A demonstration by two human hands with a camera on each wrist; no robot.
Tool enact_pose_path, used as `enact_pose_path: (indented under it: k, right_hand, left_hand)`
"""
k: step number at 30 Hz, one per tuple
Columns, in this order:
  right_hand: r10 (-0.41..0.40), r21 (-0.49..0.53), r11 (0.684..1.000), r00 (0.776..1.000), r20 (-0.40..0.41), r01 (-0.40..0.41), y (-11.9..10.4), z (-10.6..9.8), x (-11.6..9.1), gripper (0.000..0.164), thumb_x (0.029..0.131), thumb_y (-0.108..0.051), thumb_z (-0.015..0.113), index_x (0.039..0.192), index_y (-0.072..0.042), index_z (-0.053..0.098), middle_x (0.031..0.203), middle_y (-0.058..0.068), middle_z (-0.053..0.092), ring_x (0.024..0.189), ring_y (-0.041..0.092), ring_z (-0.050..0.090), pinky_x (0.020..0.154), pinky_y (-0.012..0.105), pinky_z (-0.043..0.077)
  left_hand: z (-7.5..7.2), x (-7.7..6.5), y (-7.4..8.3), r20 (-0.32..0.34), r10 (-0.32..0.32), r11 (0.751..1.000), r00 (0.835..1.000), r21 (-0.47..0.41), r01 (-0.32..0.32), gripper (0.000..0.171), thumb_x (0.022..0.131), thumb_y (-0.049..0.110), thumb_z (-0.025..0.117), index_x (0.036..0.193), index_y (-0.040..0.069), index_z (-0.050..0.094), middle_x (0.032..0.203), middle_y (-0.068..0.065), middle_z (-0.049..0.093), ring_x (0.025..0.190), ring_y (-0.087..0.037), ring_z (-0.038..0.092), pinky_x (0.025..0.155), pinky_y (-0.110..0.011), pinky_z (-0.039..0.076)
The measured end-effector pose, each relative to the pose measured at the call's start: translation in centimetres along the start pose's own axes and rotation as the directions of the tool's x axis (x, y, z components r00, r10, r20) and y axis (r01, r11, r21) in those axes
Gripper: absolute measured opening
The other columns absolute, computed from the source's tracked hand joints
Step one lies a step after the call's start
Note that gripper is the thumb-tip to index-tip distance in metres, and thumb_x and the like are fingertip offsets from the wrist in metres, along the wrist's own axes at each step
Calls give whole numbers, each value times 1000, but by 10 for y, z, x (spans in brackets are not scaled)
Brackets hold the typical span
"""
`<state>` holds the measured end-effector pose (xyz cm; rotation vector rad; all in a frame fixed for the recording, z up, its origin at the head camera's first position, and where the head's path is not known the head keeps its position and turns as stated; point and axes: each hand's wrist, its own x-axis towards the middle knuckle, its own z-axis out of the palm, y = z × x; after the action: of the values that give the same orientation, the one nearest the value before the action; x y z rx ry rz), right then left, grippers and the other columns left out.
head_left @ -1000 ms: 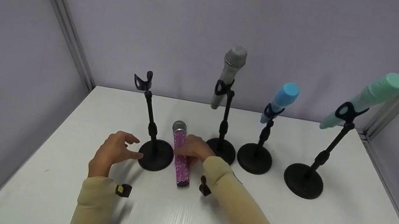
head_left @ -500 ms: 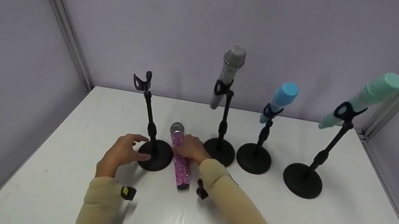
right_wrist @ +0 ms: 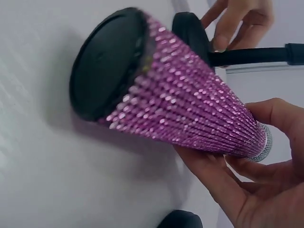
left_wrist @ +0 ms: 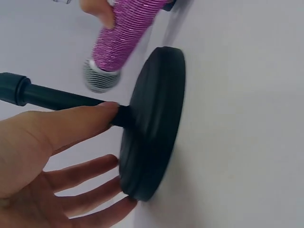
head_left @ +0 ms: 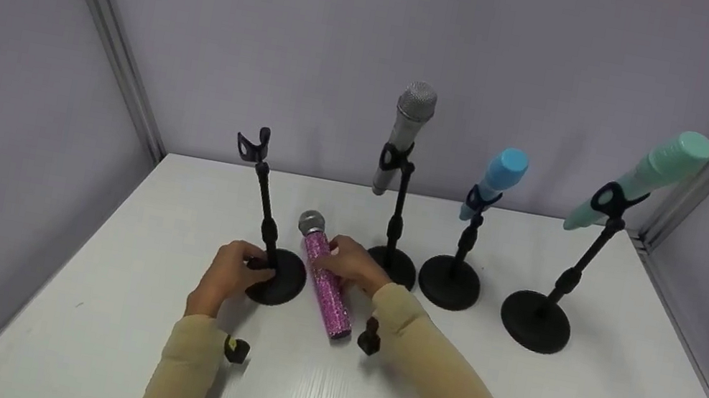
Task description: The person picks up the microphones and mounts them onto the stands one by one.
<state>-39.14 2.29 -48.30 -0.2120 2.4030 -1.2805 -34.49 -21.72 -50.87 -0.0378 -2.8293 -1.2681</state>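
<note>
A pink glittery microphone (head_left: pixel 327 280) with a silver mesh head lies tilted, its black end cap toward the front. My right hand (head_left: pixel 354 263) grips it around the middle; in the right wrist view the thumb and fingers (right_wrist: pixel 209 175) are on opposite sides of the handle (right_wrist: pixel 190 102). To its left stands a black microphone stand (head_left: pixel 266 205) with a vacant clip on top. My left hand (head_left: pixel 228 275) holds this stand low down. The left wrist view has the thumb (left_wrist: pixel 90 121) against the pole and the fingertips at the rim of the round base (left_wrist: pixel 154 126).
Three more black stands hold microphones: a silver one (head_left: pixel 410 118), a blue one (head_left: pixel 503 173) and a mint green one (head_left: pixel 666 166). They stand in a row to the right on the white table (head_left: pixel 305 395). Grey walls (head_left: pixel 281 33) enclose the back and sides.
My left hand has moved right and closed onto the stand's base and pole. The pink microphone has turned a little in my right hand, its capped end swinging right.
</note>
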Motion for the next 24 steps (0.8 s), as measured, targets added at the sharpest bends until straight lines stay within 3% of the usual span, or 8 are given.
enact_pose_path:
  k: [4, 7, 17, 24]
  right_hand:
    - [-30, 47, 998, 1000, 7, 30, -2, -9, -5, 56, 94, -29, 72, 139, -3, 51, 119, 17, 63, 89, 23, 65, 76, 43, 63]
    - [-59, 74, 995, 998, -2, 59, -4, -16, -9, 61, 94, -30, 73, 144, -7, 48, 126, 18, 61, 98, 24, 65, 77, 42, 63]
    - [-166, 134, 976, 984, -57, 172, -16, -37, -29, 69, 89, -24, 78, 148, -8, 47, 131, 18, 59, 101, 25, 65, 73, 37, 63]
    - [-271, 62, 959, 957, -104, 278, -22, -48, -48, 69, 87, -26, 80, 146, -5, 51, 130, 17, 63, 103, 25, 66, 78, 38, 63]
  left_hand:
    - [5, 1, -2, -77, 43, 999, 996, 0, -43, 11, 82, 4, 83, 92, 2, 78, 101, -15, 75, 102, -30, 68, 90, -45, 55]
    - [6, 2, -1, -91, 45, 999, 995, 14, -44, 10, 81, 4, 84, 90, 4, 79, 98, -13, 75, 97, -28, 68, 86, -44, 56]
    - [11, 1, 11, -32, 50, 998, 998, 50, -48, 9, 79, 6, 87, 86, 8, 80, 91, -8, 75, 92, -23, 67, 81, -39, 55]
    - [17, -4, 22, 8, 17, 997, 1000, 80, -18, 14, 78, 5, 88, 90, 7, 81, 91, -8, 76, 88, -22, 69, 80, -40, 59]
